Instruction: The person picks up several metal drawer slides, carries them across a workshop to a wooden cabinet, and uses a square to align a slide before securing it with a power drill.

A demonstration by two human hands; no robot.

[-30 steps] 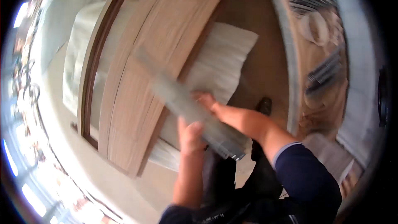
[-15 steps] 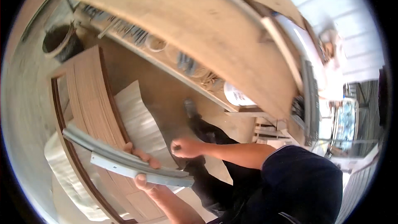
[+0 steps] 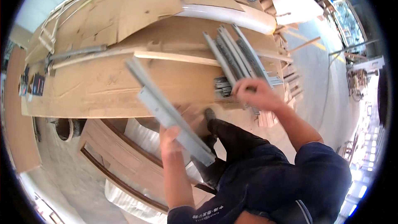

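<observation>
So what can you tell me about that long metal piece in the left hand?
The long metal piece looks grey, with two narrow lengths side by side, one reaching farther, and a small dark spot on its flat face. It slants from upper left to lower right, gripped by the left hand, thumb at its edge.

A white roll (yellowish at its right end) lies near the frame's upper centre, beside flat cardboard. Lower left, a dark bucket stands near a brown wooden panel.

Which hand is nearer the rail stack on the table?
Right. The right hand is at the near end of the stack; the left hand, gripping another rail, is farther left.
</observation>
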